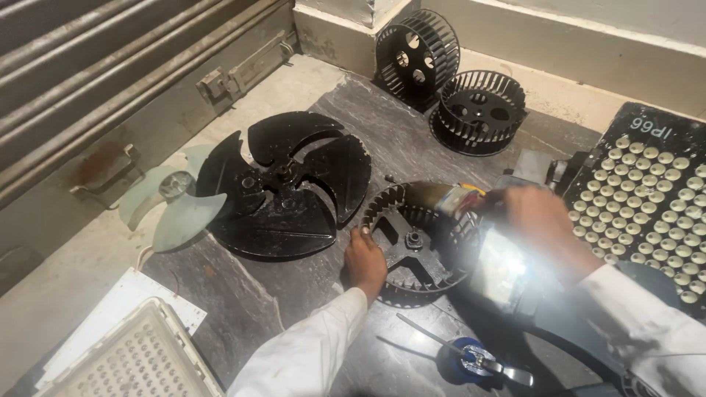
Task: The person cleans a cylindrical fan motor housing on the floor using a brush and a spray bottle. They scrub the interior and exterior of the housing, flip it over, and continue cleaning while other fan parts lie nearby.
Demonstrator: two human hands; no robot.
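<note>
Nearest to us, at the lower left, lies a white light panel [136,353] with a grid of small lenses, resting on a flat white sheet [121,298]. At the lower right a pair of pliers with blue grips [471,359] lies on the dark stone slab [294,294], beside thin cable ties [423,331].

Our left hand [365,262], in a white sleeve, rests with fingers curled over the near rim of a black blower wheel [415,242] that lies flat on the slab in front of us. Our right hand [540,220] is closed around a bright, glaring object [460,202] held over the wheel's far side; the glare hides what it is, though a yellow and red patch shows on it.

To the right stands a black rectangular lamp panel [647,206] studded with rows of pale round lenses, with white printed characters near its top edge.

Left of the wheel lies a large black fan blade [287,184], and beyond it a pale translucent fan blade [173,198]. Farther back, two more black blower wheels [448,81] lean by the wall step, near a grey metal shutter [110,73].
</note>
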